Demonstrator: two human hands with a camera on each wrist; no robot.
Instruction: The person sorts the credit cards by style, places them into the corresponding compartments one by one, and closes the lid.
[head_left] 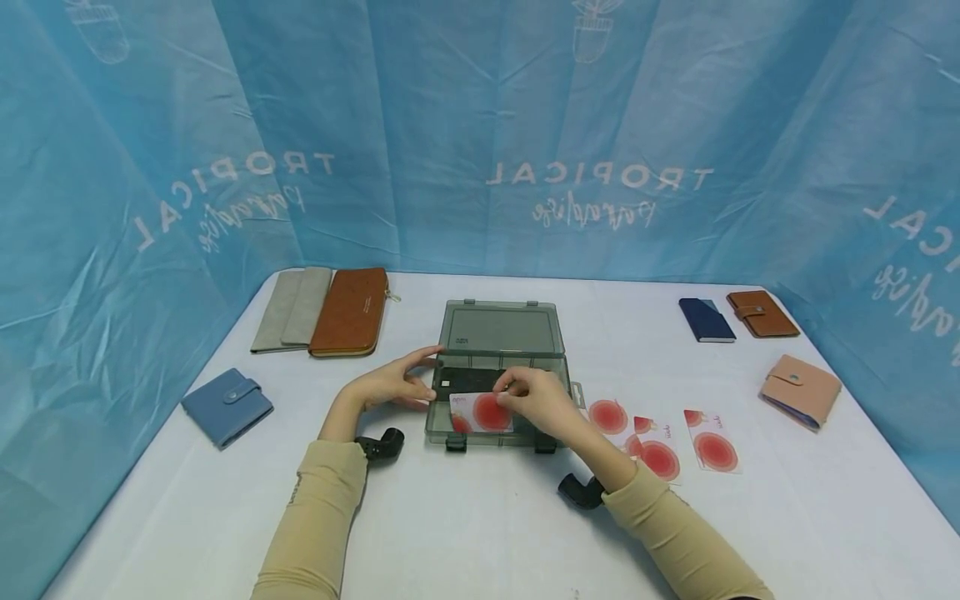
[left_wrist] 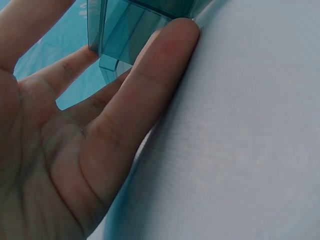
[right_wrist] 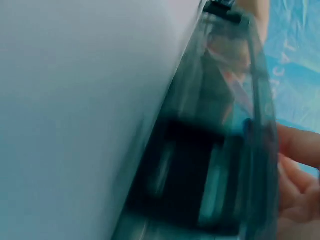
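Observation:
A smoky clear plastic box (head_left: 501, 333) lies open at the table's middle, lid tipped back. My right hand (head_left: 534, 398) pinches a white card with a red disc (head_left: 482, 412) over the box's front compartment. My left hand (head_left: 397, 383) touches the box's left wall with straight fingers (left_wrist: 150, 85); the box corner (left_wrist: 125, 30) shows above them. In the right wrist view the box's wall (right_wrist: 220, 150) fills the frame, blurred, with my fingertips (right_wrist: 300, 165) at the right edge. Three more red-disc cards (head_left: 660, 433) lie to the right of the box.
Grey and tan long wallets (head_left: 322, 310) lie at the back left, a blue snap wallet (head_left: 227, 406) at the left. A navy wallet (head_left: 707, 320), a brown one (head_left: 761, 313) and a pink one (head_left: 798, 390) lie at the right. Blue curtains surround the white table (head_left: 480, 533).

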